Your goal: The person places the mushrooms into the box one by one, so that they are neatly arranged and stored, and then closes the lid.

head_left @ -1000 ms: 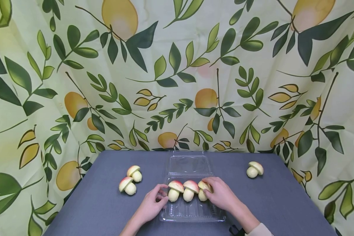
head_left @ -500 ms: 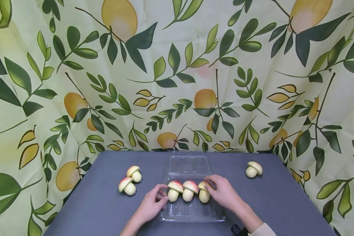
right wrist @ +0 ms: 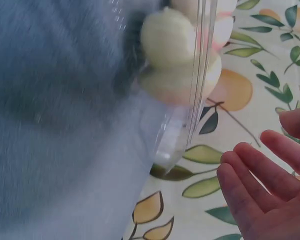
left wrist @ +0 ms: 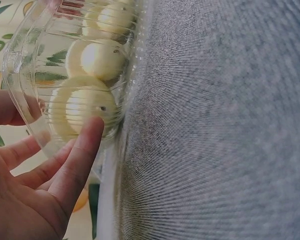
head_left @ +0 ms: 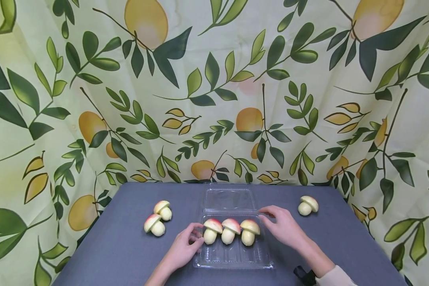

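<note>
Three mushroom-shaped pieces with red-tinged caps stand in a row in a clear plastic clamshell box: a left mushroom (head_left: 210, 231), a middle mushroom (head_left: 229, 231) and a right mushroom (head_left: 249, 232). The box (head_left: 232, 260) has its lid (head_left: 229, 199) folded back. At the box's left side is my left hand (head_left: 181, 247); in the left wrist view its fairly straight fingers (left wrist: 77, 165) touch the clear wall. My right hand (head_left: 284, 227) hovers just off the box's right side, fingers extended and holding nothing; the right wrist view shows a gap between fingertips and box.
Two more mushrooms, one behind (head_left: 163, 210) and one in front (head_left: 154, 225), lie at the left of the grey table (head_left: 121, 254). Another mushroom (head_left: 308, 205) lies at the back right. A leaf-and-fruit patterned cloth (head_left: 214, 119) surrounds the table. A black object (head_left: 304, 275) shows near my right wrist.
My right hand has let go of the right mushroom and moved right, away from it. That mushroom now stands upright in the box. The left hand has stayed in place.
</note>
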Tool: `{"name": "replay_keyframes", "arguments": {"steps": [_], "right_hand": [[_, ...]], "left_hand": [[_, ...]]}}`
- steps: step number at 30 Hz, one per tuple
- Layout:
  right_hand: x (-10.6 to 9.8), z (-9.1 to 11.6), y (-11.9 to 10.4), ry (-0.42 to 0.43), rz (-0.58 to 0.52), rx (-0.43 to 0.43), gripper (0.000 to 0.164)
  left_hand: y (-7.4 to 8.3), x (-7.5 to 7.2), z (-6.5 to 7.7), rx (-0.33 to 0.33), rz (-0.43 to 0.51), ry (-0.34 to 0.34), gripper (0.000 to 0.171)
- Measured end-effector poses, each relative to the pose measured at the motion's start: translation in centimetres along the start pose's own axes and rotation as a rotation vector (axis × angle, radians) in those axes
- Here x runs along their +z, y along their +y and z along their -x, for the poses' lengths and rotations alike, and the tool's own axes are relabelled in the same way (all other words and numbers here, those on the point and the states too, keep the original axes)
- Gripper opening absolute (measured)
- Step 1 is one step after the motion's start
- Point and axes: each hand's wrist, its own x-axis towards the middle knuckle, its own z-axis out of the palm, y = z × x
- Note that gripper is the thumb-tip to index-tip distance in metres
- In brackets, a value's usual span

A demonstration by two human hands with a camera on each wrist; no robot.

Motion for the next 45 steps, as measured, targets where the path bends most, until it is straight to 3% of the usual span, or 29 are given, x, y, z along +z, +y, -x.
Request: {"name": "replay_keyframes", "arguments": {"steps": [9,21,30,45], "right_hand": [[-2.4,0.0,1.4,0.040,0.066,-0.004,0.019],[-5.2,-0.6,4.9,0.178,0.180,-0.028,0.020],[-6.4,-1.2,7.4,0.228,0.189,0.034,0.027],[-7.0,-2.0,11.3,0.238,0.158,0.170,0.043]], "left_hand": [[0.0,0.0,0.0,0.007,0.012,-0.004,0.036],[-0.1,0.0,-0.1,0.001,0.006,-0.003,0.036],[-0.2,0.0,-0.1,-0.005,0.018,-0.004,0.036],[-0.2,0.0,-0.1,-0.006,0.032,-0.002,0.037]]}}
